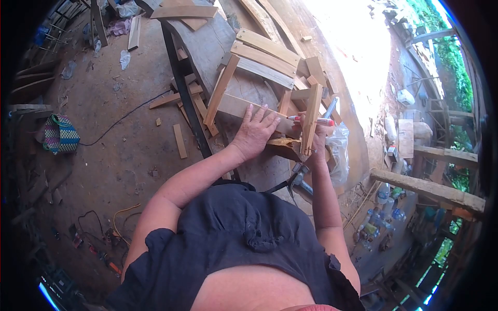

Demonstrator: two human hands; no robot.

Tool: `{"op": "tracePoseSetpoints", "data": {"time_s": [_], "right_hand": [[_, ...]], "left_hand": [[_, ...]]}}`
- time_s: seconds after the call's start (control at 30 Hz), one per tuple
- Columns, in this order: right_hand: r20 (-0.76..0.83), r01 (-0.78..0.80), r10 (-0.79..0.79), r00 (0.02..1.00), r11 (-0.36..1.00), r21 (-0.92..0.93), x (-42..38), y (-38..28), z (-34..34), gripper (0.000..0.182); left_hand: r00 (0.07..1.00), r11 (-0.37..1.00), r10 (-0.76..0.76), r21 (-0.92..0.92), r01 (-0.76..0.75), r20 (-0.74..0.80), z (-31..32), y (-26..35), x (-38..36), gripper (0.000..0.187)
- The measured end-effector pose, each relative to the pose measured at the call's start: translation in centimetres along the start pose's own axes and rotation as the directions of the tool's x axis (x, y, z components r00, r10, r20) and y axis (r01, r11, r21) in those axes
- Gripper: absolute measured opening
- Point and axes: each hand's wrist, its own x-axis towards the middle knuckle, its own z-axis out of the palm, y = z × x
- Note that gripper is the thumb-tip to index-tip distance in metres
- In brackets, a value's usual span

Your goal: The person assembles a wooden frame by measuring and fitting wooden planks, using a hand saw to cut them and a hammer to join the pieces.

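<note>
Now left hand [254,135] flat on wooden frame [259,78] (bench [207,41] edge close); right hand [317,136] grip clamped on pen [311,119].

- My head camera delivers a fisheye picture: straight edges bow outward, and a black vignette rings the frame.
- Daylight enters from the far right. It burns out the far end of the workbench [358,52] to pure white; no detail survives there.
- I read the left side as evenly lit but dimmer, with soft shadow on the dirt floor [119,145].
- Centre focus is adequate: the left hand [254,132] and the wooden frame [270,78] show clear edges.
- Toward the rim, detail smears and colour fringes appear, notably near right and near left.
</note>
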Motion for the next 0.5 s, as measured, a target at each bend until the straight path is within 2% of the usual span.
{"op": "tracePoseSetpoints", "data": {"time_s": [0.33, 0.5], "right_hand": [[-0.007, 0.03, -0.032, 0.999, 0.984, -0.176, -0.1, -1.2, 1.1, 0.022], [-0.024, 0.031, -0.034, 0.999, 0.991, -0.133, -0.2, -1.2, 1.2, 0.02]], "left_hand": [[1.0, 1.0, -0.006, -0.014, 0.006, 0.0, -0.2, 0.1, 0.0, 0.042], [1.0, 1.0, -0.006, -0.007, 0.006, 0.002, -0.1, 0.0, 0.1, 0.042]]}}
